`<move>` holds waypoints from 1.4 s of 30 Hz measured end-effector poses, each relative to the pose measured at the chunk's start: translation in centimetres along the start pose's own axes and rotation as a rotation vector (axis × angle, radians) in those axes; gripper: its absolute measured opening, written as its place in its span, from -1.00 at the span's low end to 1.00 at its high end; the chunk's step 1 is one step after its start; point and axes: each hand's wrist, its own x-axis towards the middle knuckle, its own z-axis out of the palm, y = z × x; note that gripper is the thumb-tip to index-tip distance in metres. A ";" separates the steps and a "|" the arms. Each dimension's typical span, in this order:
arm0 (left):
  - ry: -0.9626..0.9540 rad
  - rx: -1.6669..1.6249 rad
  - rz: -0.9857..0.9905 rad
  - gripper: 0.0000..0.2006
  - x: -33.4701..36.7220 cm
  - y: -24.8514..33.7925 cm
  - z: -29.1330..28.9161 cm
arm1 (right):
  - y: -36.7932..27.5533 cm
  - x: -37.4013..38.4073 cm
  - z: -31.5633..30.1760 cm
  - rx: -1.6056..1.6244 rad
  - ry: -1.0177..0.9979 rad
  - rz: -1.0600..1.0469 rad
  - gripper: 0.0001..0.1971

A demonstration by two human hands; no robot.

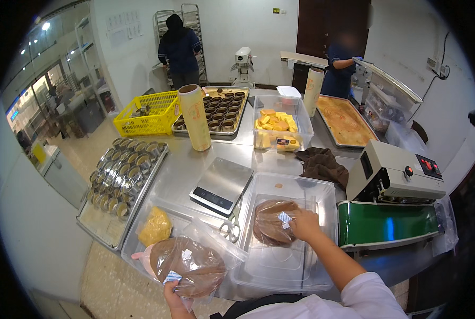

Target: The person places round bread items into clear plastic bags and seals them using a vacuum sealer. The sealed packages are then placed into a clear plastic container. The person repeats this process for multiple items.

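On the steel worktable (175, 171), two flattened brown masses lie in thin, glossy plastic. My left hand (177, 297) grips the lower edge of the nearer bag (200, 268), a smooth, rounded slab with wrinkled film and a tail of loose plastic. My right hand (306, 225) reaches into the clear tub (272, 268), bent fingers against the right side of the second bag (272, 226); whether they pinch it, I cannot tell. This one is lumpier, roughly oval.

Labels: each bag carries a blue-and-white sticker, the print too small to read. The upright roll (194, 119) bears reddish print on pale yellow.

Containers: the tub holds the second bag. Left of it, a yellow lump (156, 226) in clear film. Farther back, a clear plastic bin (266, 102) of yellow blocks (274, 123), some deeper orange. On the left, a metal tray (103, 226) crowded with shiny, dough-lined rings (123, 178); behind, a slatted yellow crate (142, 126) with metal pieces.
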 end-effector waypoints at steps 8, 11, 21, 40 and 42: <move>-0.056 0.018 0.035 -0.53 0.3 0.8 -1.3 | -2.7 0.6 8.0 -0.037 0.100 -0.229 -0.24; -0.027 -0.004 0.041 -0.51 0.5 0.9 -1.3 | -3.0 -0.5 8.3 -0.126 0.108 -0.224 -0.20; -0.040 0.006 0.079 -0.48 1.2 1.0 0.1 | -1.6 1.5 7.2 -0.056 0.145 -0.204 -0.46; -0.228 -0.136 0.085 -0.49 0.5 0.8 2.9 | 1.6 -1.3 0.9 -0.283 -0.181 -0.287 -0.91; -0.244 -0.124 0.096 -0.49 0.3 1.1 3.1 | 1.8 -1.6 0.0 -0.190 0.082 -0.401 -0.92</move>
